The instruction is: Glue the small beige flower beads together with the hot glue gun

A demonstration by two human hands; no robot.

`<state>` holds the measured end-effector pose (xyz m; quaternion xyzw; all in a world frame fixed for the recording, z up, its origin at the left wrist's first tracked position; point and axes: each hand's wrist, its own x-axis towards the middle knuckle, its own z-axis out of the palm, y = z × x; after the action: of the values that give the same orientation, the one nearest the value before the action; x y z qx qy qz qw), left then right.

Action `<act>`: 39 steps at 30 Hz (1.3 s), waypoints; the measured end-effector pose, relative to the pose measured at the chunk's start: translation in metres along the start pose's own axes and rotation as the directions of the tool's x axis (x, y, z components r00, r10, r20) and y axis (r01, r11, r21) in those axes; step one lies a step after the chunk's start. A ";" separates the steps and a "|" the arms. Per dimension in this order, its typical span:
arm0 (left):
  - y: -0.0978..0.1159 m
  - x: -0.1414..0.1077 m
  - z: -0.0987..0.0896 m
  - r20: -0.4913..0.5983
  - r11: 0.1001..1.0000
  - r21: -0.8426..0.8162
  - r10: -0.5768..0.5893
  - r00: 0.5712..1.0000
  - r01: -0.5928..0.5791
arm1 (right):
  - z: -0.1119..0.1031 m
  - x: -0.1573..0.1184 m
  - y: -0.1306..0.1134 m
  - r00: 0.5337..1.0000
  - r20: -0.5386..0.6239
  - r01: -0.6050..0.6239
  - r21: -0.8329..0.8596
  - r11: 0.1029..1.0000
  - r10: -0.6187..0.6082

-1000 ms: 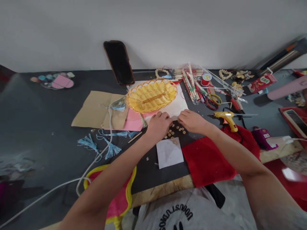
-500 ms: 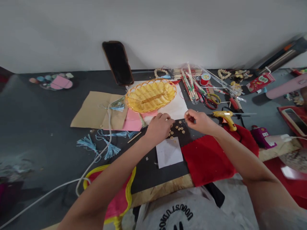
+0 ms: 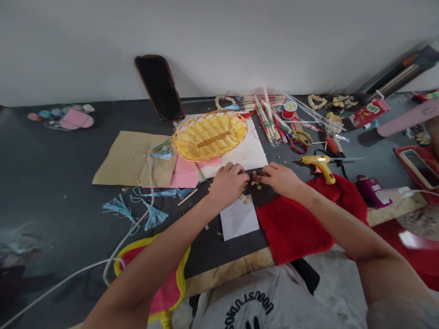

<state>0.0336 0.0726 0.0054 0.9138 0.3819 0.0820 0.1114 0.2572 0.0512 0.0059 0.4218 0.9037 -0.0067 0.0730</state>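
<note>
- Pieces, small, tan and some of them flower-shaped (image 3: 256,184), lie loose on the dark tabletop (image 3: 82,169) between the two hands, nearer its near edge than the basket is; a few more sit at the far edge of the white paper square (image 3: 239,222).
- Left hand (image 3: 229,183): palm down, fingers bent, just beside the pieces; its fingertips are hidden, so I cannot tell whether it grips one.
- Right hand (image 3: 281,181): fingers reaching in to the pieces from the other side, fingertips at them; whether one is pinched, I cannot tell.
- The yellow wicker basket (image 3: 211,137) is upright beyond the left hand, over a white sheet (image 3: 253,148) and pink paper (image 3: 187,173). Brown paper (image 3: 120,160) lies to its left.
- Blue tassels (image 3: 156,217), a white cable (image 3: 151,185) and a short thin stick (image 3: 188,197) are left of the left hand.
- Red cloth (image 3: 295,228) drapes over the near edge, below the right hand; a yellow glue gun (image 3: 321,165) lies just beyond it.
- Toward the far edge are scissors (image 3: 298,144), a red thread spool (image 3: 289,110) and wrapped sticks (image 3: 265,121).
- A dark phone (image 3: 161,89) leans against the wall at the far edge, left of the basket.
</note>
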 end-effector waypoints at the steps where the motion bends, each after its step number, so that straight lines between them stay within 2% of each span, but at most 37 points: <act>1: 0.001 0.000 0.000 0.003 1.000 0.002 0.000 1.000 0.000 | -0.001 -0.004 0.001 1.000 0.002 -0.011 -0.014 1.000 0.011; 5: 0.009 0.004 0.000 0.017 1.000 -0.001 0.003 1.000 -0.003 | 0.002 -0.022 0.005 1.000 0.005 -0.027 -0.001 1.000 0.027; 9: 0.013 0.009 0.000 0.026 1.000 0.008 0.023 0.999 -0.023 | 0.010 -0.033 0.005 0.999 -0.046 0.012 0.146 0.989 -0.005; 12: 0.014 0.011 -0.001 0.009 0.999 0.038 0.000 1.000 0.000 | 0.014 -0.032 0.004 0.994 -0.095 -0.034 0.205 0.978 0.054; 17: 0.021 0.013 0.000 0.035 0.999 0.025 0.035 0.999 -0.036 | 0.007 -0.018 -0.001 0.986 -0.035 -0.157 0.109 0.982 0.161; 22: 0.025 0.016 0.007 0.017 0.998 0.032 0.046 0.999 -0.047 | 0.001 -0.020 -0.006 0.984 0.003 -0.177 0.062 0.982 0.177; 28: 0.017 0.014 0.004 -0.026 0.999 0.040 -0.015 1.000 0.016 | 0.012 -0.034 -0.011 0.990 -0.098 -0.067 0.310 0.948 0.101; 31: 0.011 0.010 0.000 -0.046 0.999 0.016 -0.035 0.998 0.036 | 0.015 -0.031 -0.012 0.979 -0.170 -0.042 0.373 0.927 0.113; 35: -0.002 0.001 -0.010 -0.075 0.996 0.025 -0.081 0.994 0.083 | 0.015 -0.024 -0.017 0.969 -0.212 -0.052 0.336 0.941 0.129; 39: -0.011 -0.007 -0.016 -0.107 0.991 0.028 -0.125 0.986 0.129 | 0.015 -0.016 -0.026 0.975 -0.174 -0.098 0.215 0.972 0.136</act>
<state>0.0175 0.0769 0.0174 0.8838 0.4459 0.1163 0.0802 0.2497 0.0210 -0.0081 0.4786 0.8745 -0.0557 -0.0558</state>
